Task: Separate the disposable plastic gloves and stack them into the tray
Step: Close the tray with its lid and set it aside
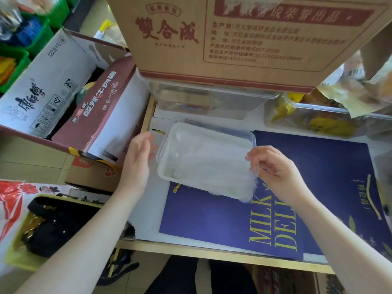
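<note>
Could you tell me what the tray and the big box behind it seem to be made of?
Tray: clear, glossy thin plastic; the surface beneath shows through its rim. Box: brown matte cardboard, probably corrugated, with red printing. Gloves inside the tray: thin, cloudy, wrinkled plastic film.

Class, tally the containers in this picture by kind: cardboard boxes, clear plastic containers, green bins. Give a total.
Cardboard boxes: 3
Clear plastic containers: 3
Green bins: 3
Total: 9

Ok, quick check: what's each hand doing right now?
Left hand: open, fingers straight, beside the clear plastic tray, holding nothing.
Right hand: pinching a thin plastic glove that lies over the tray.
</note>
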